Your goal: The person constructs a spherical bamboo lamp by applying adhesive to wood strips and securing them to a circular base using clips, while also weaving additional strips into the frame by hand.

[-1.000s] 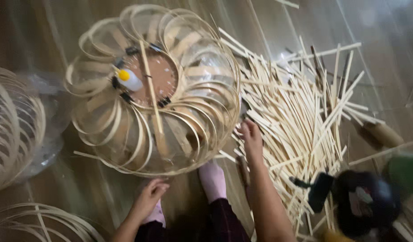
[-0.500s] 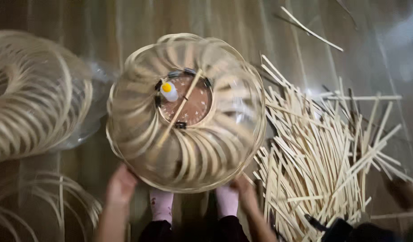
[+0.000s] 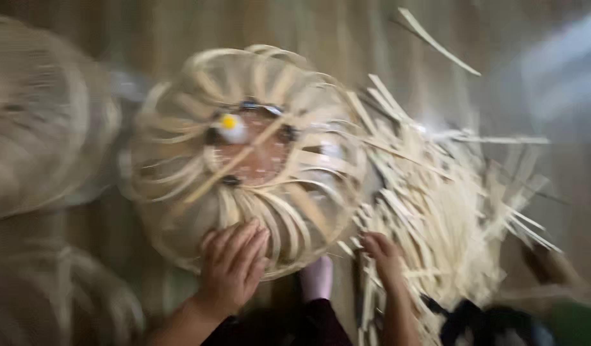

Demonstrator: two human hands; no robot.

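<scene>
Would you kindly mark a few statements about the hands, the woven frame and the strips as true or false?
1. The left hand rests on the round bamboo frame. True.
2. The right hand holds a hammer. False: it touches the pile of bamboo strips.
3. The strip pile lies left of the frame. False: it lies to its right.
4. A yellow-topped piece sits near the frame's centre. True.

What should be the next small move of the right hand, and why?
Probably it should close on one strip from the pile of bamboo strips. The right hand rests open at the pile's near edge and holds nothing, while the left hand lies flat on the rim of the round bamboo frame, steadying it.
</scene>
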